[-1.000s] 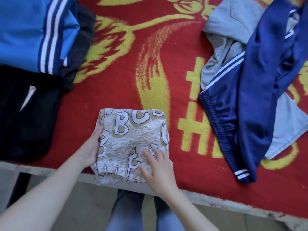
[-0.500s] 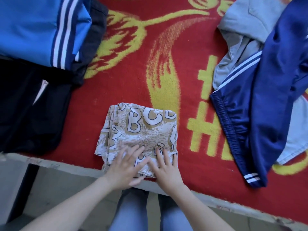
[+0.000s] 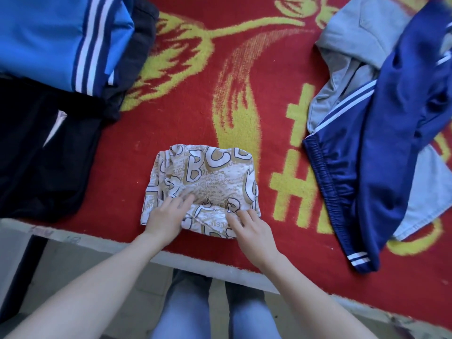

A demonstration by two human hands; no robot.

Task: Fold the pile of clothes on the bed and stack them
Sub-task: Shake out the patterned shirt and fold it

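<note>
Pressing the folded cloth (image 3: 208, 177).
Your left hand (image 3: 166, 216) and right hand (image 3: 253, 228) press its near edge, fingers straight.

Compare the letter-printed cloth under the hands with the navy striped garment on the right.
The printed cloth is beige with white letters; the navy garment is dark blue with white stripes. The printed cloth is folded small; the navy garment sprawls loose and crumpled. The left hand and right hand touch the printed cloth, not the navy garment. Both lie on the red bed cover.
</note>
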